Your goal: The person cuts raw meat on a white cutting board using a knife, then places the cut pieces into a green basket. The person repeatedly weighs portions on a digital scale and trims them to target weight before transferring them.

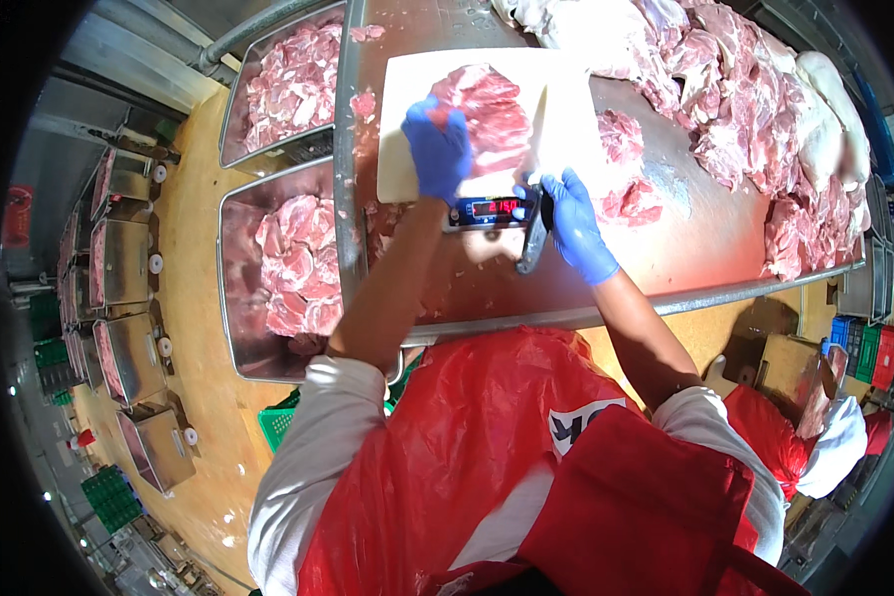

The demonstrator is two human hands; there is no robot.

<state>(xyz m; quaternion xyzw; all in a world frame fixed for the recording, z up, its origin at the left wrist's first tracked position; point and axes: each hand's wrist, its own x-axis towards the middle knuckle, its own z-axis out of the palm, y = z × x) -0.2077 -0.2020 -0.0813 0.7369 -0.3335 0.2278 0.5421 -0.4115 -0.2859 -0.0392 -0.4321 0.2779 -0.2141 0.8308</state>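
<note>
Head | left hand [441, 151]: on meat [492, 119] (grip unclear) | right hand [576, 226]: knife [533, 238]

This looks like a meat-cutting room in a processing plant. A broad steel bench [705, 248] carries a large heap of raw meat [730, 104], a white board [401, 149], a digital scale [460, 215] and a knife [533, 236]. Steel tubs [240, 248] beside it hold more cuts. Wheeled bins [125, 264] line the yellowish floor [197, 338], plastic crates [869, 353] stand stacked at right, and a co-worker [780, 437] wears red, like the wearer's apron [432, 427].
</note>
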